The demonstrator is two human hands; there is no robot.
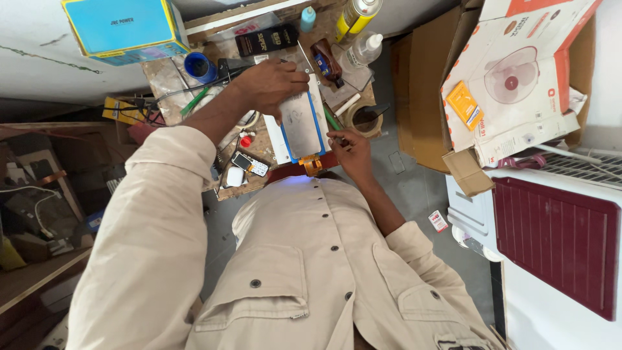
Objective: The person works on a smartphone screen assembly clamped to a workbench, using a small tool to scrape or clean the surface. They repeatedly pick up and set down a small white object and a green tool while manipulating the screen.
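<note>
A flat silver phone panel (pixel 301 126) lies on a blue-edged white pad (pixel 277 144) on a cluttered wooden workboard. My left hand (pixel 272 84) rests over the panel's far end and grips it with the fingers. My right hand (pixel 353 152) is at the panel's near right corner, pinching a thin green tool (pixel 332 120) that points along the panel's right edge. A small orange part (pixel 311 163) sticks out at the panel's near end.
Around the pad are a tape roll (pixel 363 120), clear bottle (pixel 363 50), yellow spray can (pixel 356 14), black packet (pixel 265 39), blue cup (pixel 199 67) and small keypad phone (pixel 249 164). A blue box (pixel 126 29) stands far left. A fan carton (pixel 518 78) and white appliance (pixel 557 233) stand right.
</note>
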